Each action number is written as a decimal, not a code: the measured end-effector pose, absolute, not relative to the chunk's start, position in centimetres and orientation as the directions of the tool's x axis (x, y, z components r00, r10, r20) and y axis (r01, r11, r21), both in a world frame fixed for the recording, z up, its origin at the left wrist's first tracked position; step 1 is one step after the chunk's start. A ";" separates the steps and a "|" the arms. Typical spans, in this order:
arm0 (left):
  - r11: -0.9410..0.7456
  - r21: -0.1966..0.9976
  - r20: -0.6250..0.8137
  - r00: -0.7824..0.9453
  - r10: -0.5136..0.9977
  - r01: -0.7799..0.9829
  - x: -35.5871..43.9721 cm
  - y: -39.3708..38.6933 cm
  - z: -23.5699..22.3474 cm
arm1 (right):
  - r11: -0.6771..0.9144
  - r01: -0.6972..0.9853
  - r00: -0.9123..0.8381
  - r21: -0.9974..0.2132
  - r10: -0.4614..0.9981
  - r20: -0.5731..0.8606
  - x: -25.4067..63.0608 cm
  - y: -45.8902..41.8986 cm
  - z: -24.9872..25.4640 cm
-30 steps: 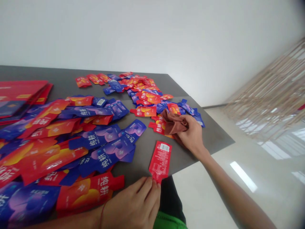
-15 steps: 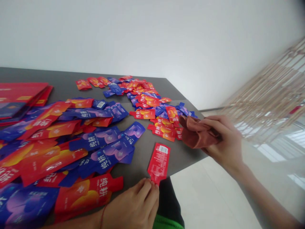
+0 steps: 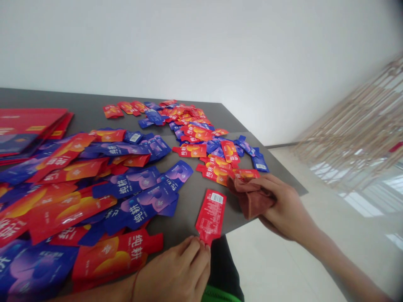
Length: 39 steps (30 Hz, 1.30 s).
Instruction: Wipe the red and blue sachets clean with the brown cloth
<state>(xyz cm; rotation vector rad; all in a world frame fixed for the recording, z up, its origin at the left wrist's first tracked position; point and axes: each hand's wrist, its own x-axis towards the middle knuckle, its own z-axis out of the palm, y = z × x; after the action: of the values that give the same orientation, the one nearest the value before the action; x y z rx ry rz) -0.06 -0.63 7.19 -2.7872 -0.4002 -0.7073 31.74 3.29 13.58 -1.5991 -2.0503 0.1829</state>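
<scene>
Your left hand (image 3: 173,272) pinches a red gel pouch (image 3: 210,216), fingertips hiding its spout; your right hand (image 3: 289,207) closes on a bunched brown cloth (image 3: 250,197), its inner folds hidden.

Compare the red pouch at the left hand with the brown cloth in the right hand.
The red pouch is flat and glossy; the brown cloth is crumpled and matte. The pouch shows a printed barcode; the cloth shows no print. Both are being held.

The right hand (image 3: 288,207) has room over the floor (image 3: 277,264) — sachets (image 3: 192,151) crowd leftward.
</scene>
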 end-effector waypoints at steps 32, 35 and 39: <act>-0.930 -0.176 0.487 0.850 0.202 0.322 0.1 -0.6 7.3 | 0.655 0.753 -0.657 0.067 0.754 0.015 25.0 6.6 12.9; -0.932 -0.163 0.492 0.845 0.208 0.324 0.0 -0.7 7.4 | 0.625 0.779 -0.627 -0.043 0.778 -0.039 25.2 7.7 13.3; -0.929 -0.159 0.482 0.847 0.223 0.335 0.0 -0.8 7.6 | 0.636 0.770 -0.637 -0.040 0.770 -0.019 24.7 6.8 13.3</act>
<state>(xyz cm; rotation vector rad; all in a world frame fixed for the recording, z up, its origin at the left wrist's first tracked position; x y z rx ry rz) 0.01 -0.79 7.56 -2.7881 -0.4275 -0.6851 24.74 6.79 13.34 -1.3377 -2.8421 0.0689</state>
